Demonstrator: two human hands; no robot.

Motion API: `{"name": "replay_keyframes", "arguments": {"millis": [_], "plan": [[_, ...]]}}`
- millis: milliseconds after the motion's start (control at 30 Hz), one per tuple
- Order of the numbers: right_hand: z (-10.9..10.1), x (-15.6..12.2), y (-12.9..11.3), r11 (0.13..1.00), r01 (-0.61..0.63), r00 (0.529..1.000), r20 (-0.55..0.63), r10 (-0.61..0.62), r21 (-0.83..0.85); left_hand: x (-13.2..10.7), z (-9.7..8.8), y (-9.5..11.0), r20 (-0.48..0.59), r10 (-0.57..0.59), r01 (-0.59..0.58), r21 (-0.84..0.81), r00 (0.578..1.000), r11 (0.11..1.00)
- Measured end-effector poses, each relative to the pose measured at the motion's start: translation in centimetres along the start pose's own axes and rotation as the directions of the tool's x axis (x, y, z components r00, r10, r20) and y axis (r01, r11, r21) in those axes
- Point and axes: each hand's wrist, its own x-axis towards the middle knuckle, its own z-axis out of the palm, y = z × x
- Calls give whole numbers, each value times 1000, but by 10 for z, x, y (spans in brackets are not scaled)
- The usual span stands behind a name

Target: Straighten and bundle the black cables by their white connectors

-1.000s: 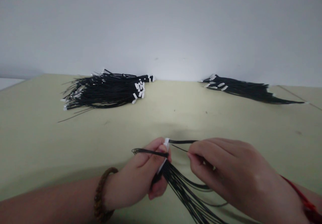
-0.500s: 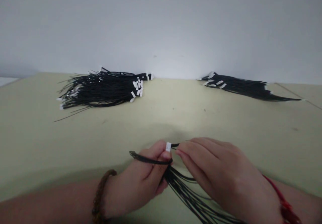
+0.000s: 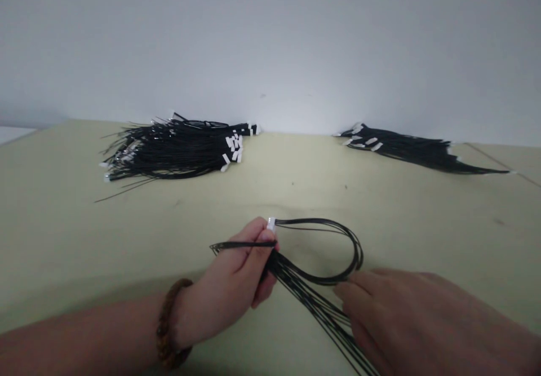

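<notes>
My left hand [image 3: 236,277] is closed around a bundle of thin black wires [image 3: 321,263], pinching a small white connector [image 3: 271,224] between thumb and forefinger. From the connector the wires curve out to the right in a loop and run back under the hand toward the bottom of the view. My right hand [image 3: 406,319] lies low at the right, fingers stretched out over the trailing wires near the loop's lower edge, holding nothing that I can see. A brown bead bracelet [image 3: 169,325] is on my left wrist.
A large heap of black wires with white connectors [image 3: 177,150] lies at the back left of the pale yellow-green table [image 3: 63,235]. A smaller heap [image 3: 406,147] lies at the back right. A plain wall stands behind the table.
My right hand left the connector and drew back and down to the right, its fingers opening. The wires now form a wide loop beside the left hand, which still pinches the connector.
</notes>
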Motion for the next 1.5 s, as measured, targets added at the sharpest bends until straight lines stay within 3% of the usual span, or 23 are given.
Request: {"name": "replay_keyframes", "arguments": {"millis": [67,133,233,333,533,633,700,767,800,833,867,900,967,1033,1100,1133,1167,1200,1233,1300,1333,1400,1500], "plan": [[-1,13,-5,990,-93,996,19,92,110,-1,1,0,24,15,-16,22,1000,1000],[-2,25,-10,966,-141,987,-41,153,217,-1,2,0,44,13,-15,44,999,999],[1,36,-15,940,-107,977,-143,161,324,-2,4,1,73,-4,2,21,997,1000],[5,38,-15,949,-35,972,-212,106,312,-2,6,1,95,-24,26,-21,995,999],[1,38,-13,992,94,947,-315,-63,83,-1,8,4,97,-53,61,-78,994,995],[-12,39,-10,955,-38,969,-221,107,293,-2,7,5,73,-87,91,-46,993,995],[-25,38,0,783,-198,978,63,200,590,-1,6,5,69,-100,101,-14,993,995],[-38,37,16,424,-364,927,369,74,829,-1,4,3,86,-91,89,17,992,996],[-44,36,25,217,-418,903,430,-10,882,-1,2,2,96,-86,84,28,992,996],[-48,35,35,33,-368,929,369,-39,929,0,1,1,101,-88,85,37,991,996],[-51,34,45,-53,-295,955,294,-28,954,0,1,1,103,-94,90,40,990,995],[-53,34,53,-47,-211,977,212,18,976,0,0,0,104,-99,95,40,990,995],[-55,35,65,110,-42,982,21,186,993,0,0,0,98,-103,100,32,990,994],[-57,37,70,245,50,900,-150,409,968,0,0,0,98,-98,96,27,990,995],[-59,38,68,265,85,760,-235,606,960,0,-1,0,100,-95,93,24,990,995],[-60,38,65,258,82,708,-239,664,963,0,-1,-1,103,-96,94,23,990,995],[-61,37,60,249,69,689,-227,689,966,1,-1,-1,105,-97,95,25,990,995],[-61,36,55,236,61,698,-211,684,970,1,-2,-1,107,-96,94,25,990,995],[-59,35,48,217,50,739,-182,648,975,1,-2,-2,109,-92,91,20,990,996],[-51,33,34,219,-23,870,-89,486,975,2,-2,-2,114,-85,85,5,990,996],[-46,33,27,272,-78,919,-36,393,959,2,-2,-2,120,-81,82,-2,989,997],[-33,33,14,498,-163,946,-9,325,852,1,-2,-1,140,-78,80,-12,987,997],[-16,36,3,793,-182,937,-142,319,581,0,-2,-1,164,-78,85,-34,983,996]]}}
